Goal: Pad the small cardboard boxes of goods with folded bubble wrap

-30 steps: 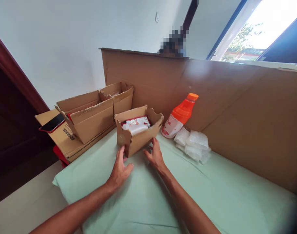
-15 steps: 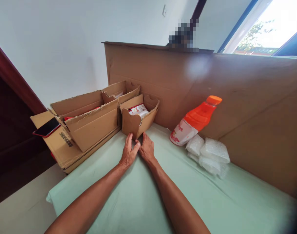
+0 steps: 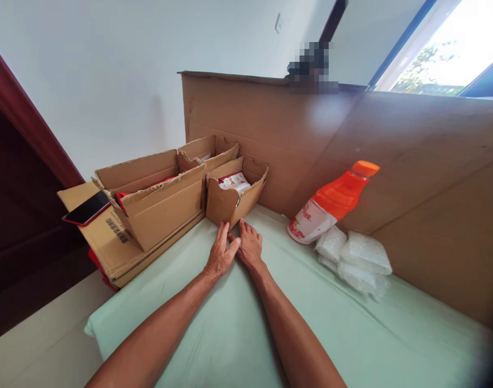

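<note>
My left hand (image 3: 222, 252) and my right hand (image 3: 250, 245) rest side by side on the green cloth (image 3: 214, 323), fingers stretched forward and thumbs crossing or nearly touching. Neither holds anything. Just beyond the fingertips stands a small open cardboard box (image 3: 222, 203) with a red and white printed packet (image 3: 235, 183) inside. Whether the fingertips touch its lower edge I cannot tell. Left of it sits a longer open cardboard box (image 3: 165, 199) with something red inside, and behind is another small box (image 3: 224, 156).
An orange-capped bottle (image 3: 331, 202) leans at the right beside bubble-wrapped bundles (image 3: 351, 258). A tall cardboard panel (image 3: 270, 118) borders the back and right. A phone (image 3: 87, 209) lies on a cardboard flap (image 3: 104, 237) at the left. A pixelated patch covers something above the panel.
The whole view has shifted slightly, so everything appears a little further right. My hands remain in front of the small box, with the right hand's fingers slightly more spread.
</note>
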`<state>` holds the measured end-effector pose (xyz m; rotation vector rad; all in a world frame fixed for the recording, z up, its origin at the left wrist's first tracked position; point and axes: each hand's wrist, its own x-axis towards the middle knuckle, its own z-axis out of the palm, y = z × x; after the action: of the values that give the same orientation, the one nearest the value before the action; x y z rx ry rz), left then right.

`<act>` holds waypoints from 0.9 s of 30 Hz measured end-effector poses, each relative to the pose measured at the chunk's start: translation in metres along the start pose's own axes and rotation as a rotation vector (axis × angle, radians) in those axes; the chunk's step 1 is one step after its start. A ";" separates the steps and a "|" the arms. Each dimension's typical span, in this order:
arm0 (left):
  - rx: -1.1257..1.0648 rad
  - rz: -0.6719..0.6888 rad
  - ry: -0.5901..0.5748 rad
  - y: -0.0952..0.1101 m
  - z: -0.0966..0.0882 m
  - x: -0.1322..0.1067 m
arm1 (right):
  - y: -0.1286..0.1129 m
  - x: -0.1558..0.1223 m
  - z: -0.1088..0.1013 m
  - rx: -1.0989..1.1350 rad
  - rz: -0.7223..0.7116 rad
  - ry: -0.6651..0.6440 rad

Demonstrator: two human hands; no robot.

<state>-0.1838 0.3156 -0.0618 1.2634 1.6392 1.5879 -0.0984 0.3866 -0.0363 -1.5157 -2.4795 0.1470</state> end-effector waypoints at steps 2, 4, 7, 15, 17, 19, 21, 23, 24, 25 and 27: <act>0.014 0.007 -0.014 0.001 0.000 0.000 | 0.000 0.000 -0.002 -0.015 0.003 -0.005; 0.028 0.015 -0.027 0.002 -0.001 -0.001 | 0.000 0.001 -0.003 -0.028 0.002 -0.007; 0.050 0.035 -0.052 0.003 -0.001 -0.001 | 0.001 0.003 -0.002 -0.047 0.006 -0.003; 0.091 0.057 -0.041 0.003 0.002 -0.002 | 0.002 0.006 0.002 -0.084 0.004 -0.007; 0.095 0.060 -0.020 0.001 0.003 -0.002 | 0.001 0.005 0.002 -0.090 -0.005 -0.010; 0.096 0.065 0.005 -0.001 0.005 -0.002 | -0.002 0.003 0.001 -0.093 -0.024 -0.017; 0.092 0.067 0.033 -0.005 0.005 -0.002 | -0.004 -0.005 -0.001 -0.094 -0.052 -0.031; 0.089 0.060 0.062 -0.008 0.004 -0.003 | -0.004 -0.022 -0.004 -0.091 -0.084 -0.048; 0.089 0.054 0.075 -0.010 0.003 -0.003 | -0.004 -0.034 -0.006 -0.090 -0.098 -0.055; 0.092 0.048 0.086 -0.012 0.002 -0.003 | -0.003 -0.050 -0.008 -0.089 -0.108 -0.063; 0.104 0.041 0.096 -0.015 -0.001 -0.004 | 0.001 -0.087 -0.011 -0.074 -0.136 -0.078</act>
<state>-0.1867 0.3140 -0.0770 1.2986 1.7870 1.6285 -0.0568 0.3096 -0.0379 -1.3886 -2.6678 0.0937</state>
